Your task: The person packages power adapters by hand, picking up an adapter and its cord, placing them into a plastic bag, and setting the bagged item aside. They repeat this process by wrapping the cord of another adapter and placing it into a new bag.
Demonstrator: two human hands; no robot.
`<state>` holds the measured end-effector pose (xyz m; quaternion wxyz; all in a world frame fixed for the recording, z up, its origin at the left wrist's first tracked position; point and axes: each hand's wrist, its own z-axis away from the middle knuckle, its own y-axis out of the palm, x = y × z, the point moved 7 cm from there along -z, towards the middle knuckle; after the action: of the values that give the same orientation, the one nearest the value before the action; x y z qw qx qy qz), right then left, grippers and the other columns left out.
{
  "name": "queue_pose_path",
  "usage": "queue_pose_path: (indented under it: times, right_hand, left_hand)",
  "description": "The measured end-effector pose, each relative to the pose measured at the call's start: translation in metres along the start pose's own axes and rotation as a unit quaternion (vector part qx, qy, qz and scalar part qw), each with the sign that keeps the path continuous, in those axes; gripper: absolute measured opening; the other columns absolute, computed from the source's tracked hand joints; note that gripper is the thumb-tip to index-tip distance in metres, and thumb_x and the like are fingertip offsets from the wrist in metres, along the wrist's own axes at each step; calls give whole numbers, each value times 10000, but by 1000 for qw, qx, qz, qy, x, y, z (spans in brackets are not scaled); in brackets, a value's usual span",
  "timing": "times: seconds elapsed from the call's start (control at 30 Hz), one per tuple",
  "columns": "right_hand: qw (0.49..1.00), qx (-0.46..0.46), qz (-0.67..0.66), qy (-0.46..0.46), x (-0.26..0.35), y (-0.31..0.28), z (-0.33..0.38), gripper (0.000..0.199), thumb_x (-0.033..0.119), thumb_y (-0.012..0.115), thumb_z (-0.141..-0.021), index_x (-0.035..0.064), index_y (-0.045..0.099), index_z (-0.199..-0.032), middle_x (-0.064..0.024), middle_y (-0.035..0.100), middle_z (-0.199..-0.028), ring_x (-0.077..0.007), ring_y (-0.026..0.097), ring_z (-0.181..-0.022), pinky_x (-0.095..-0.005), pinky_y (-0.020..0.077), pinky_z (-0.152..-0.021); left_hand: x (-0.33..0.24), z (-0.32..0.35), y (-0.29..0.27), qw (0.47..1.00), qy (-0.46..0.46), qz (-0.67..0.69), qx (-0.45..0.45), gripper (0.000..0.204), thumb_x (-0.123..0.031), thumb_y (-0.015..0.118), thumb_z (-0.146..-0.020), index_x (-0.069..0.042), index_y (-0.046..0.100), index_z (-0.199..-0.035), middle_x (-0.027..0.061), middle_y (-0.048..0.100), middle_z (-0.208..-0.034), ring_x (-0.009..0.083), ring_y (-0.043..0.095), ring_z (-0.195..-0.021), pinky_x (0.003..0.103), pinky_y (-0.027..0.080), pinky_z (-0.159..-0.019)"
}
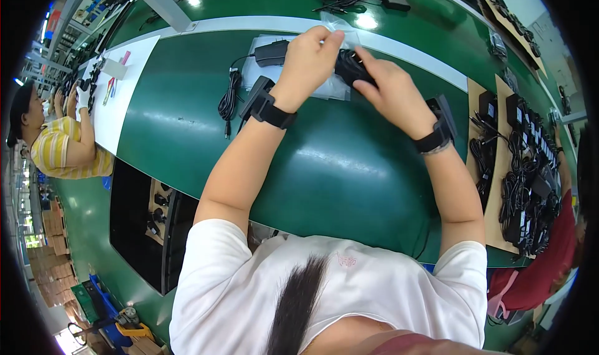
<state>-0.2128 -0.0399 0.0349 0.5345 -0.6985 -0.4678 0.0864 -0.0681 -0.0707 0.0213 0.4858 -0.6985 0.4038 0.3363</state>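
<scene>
Over the far middle of the green table, my left hand [310, 58] is closed, pinching the edge of a see-through plastic bag [343, 26]. Right beside it, my right hand [399, 93] grips a black power adapter with a bundled cable [353, 69], fingers above and thumb below. The bundle is at the bag, but whether any of it is inside I cannot tell. Another black power adapter [269, 54] lies left of my left hand, partly on a stack of plastic bags [251, 75]. Its coiled cable [230, 96] hangs toward me on the tabletop.
Cardboard sheets [493, 230] with many black adapters [527, 167] stand at the right. A person in a red sleeve [552, 255] reaches there. At the left, a co-worker in yellow stripes [59, 142] sits by a white board [134, 74]. A metal post [159, 5] rises behind the table.
</scene>
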Motion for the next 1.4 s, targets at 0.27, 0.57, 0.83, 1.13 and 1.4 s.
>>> queue_pose_path:
  times: [0.27,0.57,0.83,1.13,1.4]
  right_hand:
    - [792,38,-536,290,-49,20,-7,187,184,530,-870,4,563,-908,-39,594,-766,-119,547,-641,-233,439,-572]
    - [716,-254,-631,158,-29,5,-20,289,142,588,-842,-23,522,-1071,-87,610,-916,-167,588,-731,-260,478,-626]
    - [960,-223,-153,66,-6,-18,-20,471,50,622,-769,21,485,-1218,-150,622,-916,-214,621,-774,-276,489,-669]
    - [670,-192,-705,129,-20,-2,-40,420,61,629,-796,-10,493,-1186,-63,624,-895,-133,590,-753,-247,480,-654]
    - [928,-345,-102,-99,15,-44,-39,564,26,671,-751,2,420,-1256,-116,602,-972,-115,586,-822,-240,490,-651]
  left_hand:
    - [-55,27,19,977,173,-118,36,226,-243,625,-821,-37,534,-805,81,545,-546,165,527,-485,272,395,-469]
    - [-73,38,1,960,251,-49,-114,161,-165,617,-813,-49,506,-808,113,576,-592,283,591,-555,325,459,-486]
    - [-90,43,10,954,253,-152,-43,142,-176,615,-817,-44,568,-835,129,604,-666,256,611,-583,301,468,-509]
    - [-102,44,12,972,220,-33,-70,153,-162,621,-814,-29,548,-833,127,583,-638,265,587,-547,314,458,-504]
    - [-117,56,17,949,304,-23,-84,142,-145,625,-786,-43,531,-818,146,577,-636,319,584,-580,371,461,-505]
